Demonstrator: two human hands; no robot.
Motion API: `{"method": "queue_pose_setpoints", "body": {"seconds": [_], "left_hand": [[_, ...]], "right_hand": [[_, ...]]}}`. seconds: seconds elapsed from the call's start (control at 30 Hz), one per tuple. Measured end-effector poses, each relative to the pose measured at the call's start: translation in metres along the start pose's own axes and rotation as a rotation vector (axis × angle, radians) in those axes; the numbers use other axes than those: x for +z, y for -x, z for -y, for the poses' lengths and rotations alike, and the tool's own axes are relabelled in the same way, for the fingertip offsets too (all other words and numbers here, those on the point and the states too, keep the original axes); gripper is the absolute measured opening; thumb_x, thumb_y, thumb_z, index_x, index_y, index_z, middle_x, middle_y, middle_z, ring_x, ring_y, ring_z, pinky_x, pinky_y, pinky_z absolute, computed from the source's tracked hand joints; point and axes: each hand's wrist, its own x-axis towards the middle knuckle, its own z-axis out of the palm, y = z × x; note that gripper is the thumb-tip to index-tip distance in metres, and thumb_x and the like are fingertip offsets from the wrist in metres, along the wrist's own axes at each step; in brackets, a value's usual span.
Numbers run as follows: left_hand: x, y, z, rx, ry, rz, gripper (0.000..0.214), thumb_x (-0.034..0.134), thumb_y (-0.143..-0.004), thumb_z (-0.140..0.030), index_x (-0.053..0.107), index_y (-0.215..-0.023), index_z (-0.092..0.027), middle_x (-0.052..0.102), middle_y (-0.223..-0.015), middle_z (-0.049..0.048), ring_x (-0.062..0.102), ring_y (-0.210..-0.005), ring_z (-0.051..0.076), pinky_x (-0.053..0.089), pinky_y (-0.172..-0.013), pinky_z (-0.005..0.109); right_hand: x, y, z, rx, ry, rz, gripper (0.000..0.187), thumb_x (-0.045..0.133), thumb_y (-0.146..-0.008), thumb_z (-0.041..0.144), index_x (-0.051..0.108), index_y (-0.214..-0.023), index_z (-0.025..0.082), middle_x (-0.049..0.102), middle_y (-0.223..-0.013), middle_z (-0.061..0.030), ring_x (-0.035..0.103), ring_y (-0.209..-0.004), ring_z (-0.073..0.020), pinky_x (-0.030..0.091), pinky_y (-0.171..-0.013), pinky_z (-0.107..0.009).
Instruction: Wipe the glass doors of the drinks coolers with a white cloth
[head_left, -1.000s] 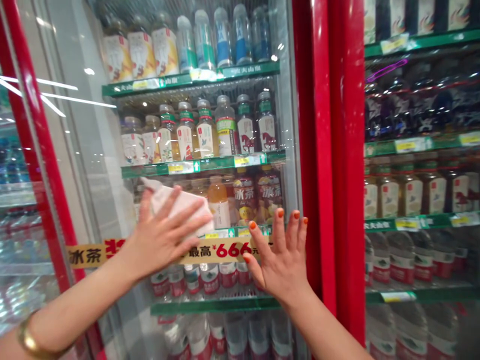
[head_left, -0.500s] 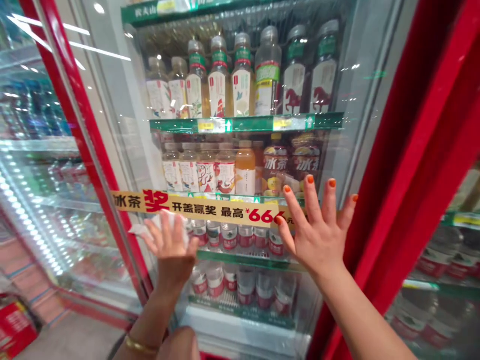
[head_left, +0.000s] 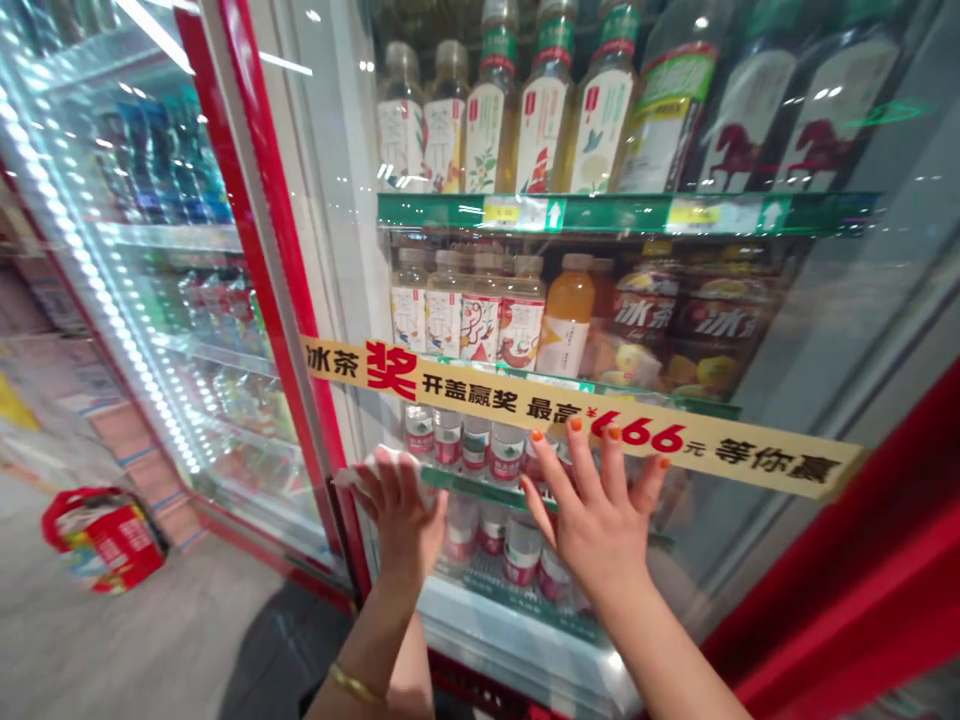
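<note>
My left hand (head_left: 401, 520) presses a crumpled white cloth (head_left: 356, 478) against the glass door (head_left: 480, 618), below the left part of a yellow banner strip (head_left: 472, 393). The cloth shows at the fingertips and the outer side of the hand; the rest is hidden under the fingers. My right hand (head_left: 604, 515) lies on the same door with its fingers spread and nothing in them. Its fingertips, with orange nails, reach the lower edge of the banner near the red digits. Behind the glass, rows of bottled drinks (head_left: 480, 320) stand on green-edged shelves.
A red door frame (head_left: 847, 600) runs along the right, and another red frame (head_left: 289, 250) stands on the left. Beyond that is a second lit drinks cooler (head_left: 172, 270). A red package (head_left: 112, 540) sits on the grey floor (head_left: 187, 640) at the lower left.
The view has shifted, showing more floor on the left. My left hand with the cloth sits lower relative to the banner. My right hand has moved left and down on the glass, closer to the left.
</note>
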Motion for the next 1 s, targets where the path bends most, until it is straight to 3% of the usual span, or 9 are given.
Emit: {"method": "queue_pose_setpoints", "body": {"seconds": [0.13,0.23,0.33,0.4,0.53,0.63,0.77,0.9,1.0], "left_hand": [[-0.005,-0.034,-0.007,-0.196,-0.019,-0.006,0.084,0.040,-0.112,-0.045,-0.004,-0.180,-0.023,-0.004,-0.188,0.0190,-0.023,-0.171,0.038,0.007,-0.135,0.082],[0.007,-0.010,-0.029,-0.001,0.010,0.068,0.081,0.051,-0.108,-0.054,0.020,-0.179,-0.031,0.006,-0.189,0.0111,-0.014,-0.174,0.040,0.008,-0.137,0.079],[0.017,0.024,-0.024,0.150,-0.002,0.075,0.084,0.056,-0.106,-0.053,0.017,-0.179,-0.037,0.009,-0.189,0.0087,-0.009,-0.175,0.039,0.014,-0.137,0.078],[0.016,0.022,-0.011,0.002,-0.019,0.022,0.088,0.054,-0.107,-0.044,0.006,-0.180,-0.034,0.007,-0.188,0.0116,-0.007,-0.175,0.037,0.017,-0.137,0.077],[0.002,-0.029,-0.013,-0.246,-0.008,-0.034,0.087,0.048,-0.109,-0.040,0.000,-0.180,-0.026,0.001,-0.187,0.0168,-0.011,-0.173,0.039,0.013,-0.137,0.079],[-0.005,-0.041,-0.035,-0.093,0.026,0.059,0.091,0.057,-0.106,-0.053,0.011,-0.180,-0.027,-0.001,-0.188,0.0141,-0.012,-0.173,0.044,0.006,-0.136,0.081],[0.000,-0.002,-0.027,0.158,-0.004,0.079,0.098,0.065,-0.100,-0.057,0.009,-0.179,-0.041,-0.004,-0.188,0.0026,-0.009,-0.172,0.045,0.007,-0.137,0.082],[-0.003,-0.014,0.001,-0.048,-0.010,-0.009,0.091,0.046,-0.108,-0.039,-0.012,-0.177,-0.037,-0.016,-0.186,0.0039,-0.016,-0.171,0.040,0.009,-0.136,0.085],[-0.012,-0.053,-0.017,-0.178,0.040,-0.036,0.081,0.034,-0.113,-0.041,-0.014,-0.177,-0.034,-0.017,-0.186,0.0067,-0.018,-0.171,0.039,0.006,-0.136,0.084]], "right_hand": [[0.008,0.009,-0.004,0.020,0.016,-0.035,0.082,0.072,-0.100,0.046,0.038,-0.174,0.034,0.050,-0.175,-0.0033,0.032,-0.170,-0.0331,0.009,-0.142,-0.060],[0.006,0.011,-0.006,0.030,-0.021,-0.023,0.072,0.062,-0.105,0.040,0.039,-0.173,0.037,0.044,-0.178,-0.0016,0.032,-0.170,-0.0327,0.010,-0.142,-0.062],[0.004,0.012,-0.004,0.054,-0.035,-0.025,0.069,0.058,-0.106,0.040,0.040,-0.172,0.037,0.045,-0.177,-0.0012,0.034,-0.169,-0.0337,0.012,-0.141,-0.064],[0.004,0.013,-0.003,0.064,-0.030,-0.022,0.070,0.061,-0.104,0.040,0.041,-0.172,0.039,0.049,-0.174,-0.0009,0.036,-0.168,-0.0348,0.014,-0.141,-0.065],[0.004,0.015,-0.004,0.049,-0.020,-0.014,0.073,0.065,-0.102,0.039,0.042,-0.172,0.037,0.047,-0.176,-0.0005,0.034,-0.169,-0.0350,0.011,-0.142,-0.063],[0.005,0.017,-0.004,0.068,-0.038,0.003,0.075,0.066,-0.101,0.040,0.041,-0.172,0.039,0.051,-0.173,-0.0017,0.037,-0.167,-0.0381,0.013,-0.141,-0.069],[0.008,0.016,0.001,0.111,-0.058,-0.033,0.071,0.060,-0.103,0.040,0.039,-0.172,0.042,0.051,-0.173,-0.0011,0.041,-0.165,-0.0393,0.005,-0.137,-0.078],[0.012,0.009,0.004,0.102,0.041,-0.058,0.074,0.059,-0.105,0.046,0.034,-0.174,0.036,0.021,-0.185,-0.0012,0.013,-0.174,-0.0382,-0.003,-0.136,-0.080],[0.012,0.006,0.004,0.089,0.084,-0.015,0.082,0.063,-0.104,0.053,0.030,-0.176,0.031,0.022,-0.185,-0.0060,0.011,-0.175,-0.0386,0.001,-0.136,-0.081]]}}
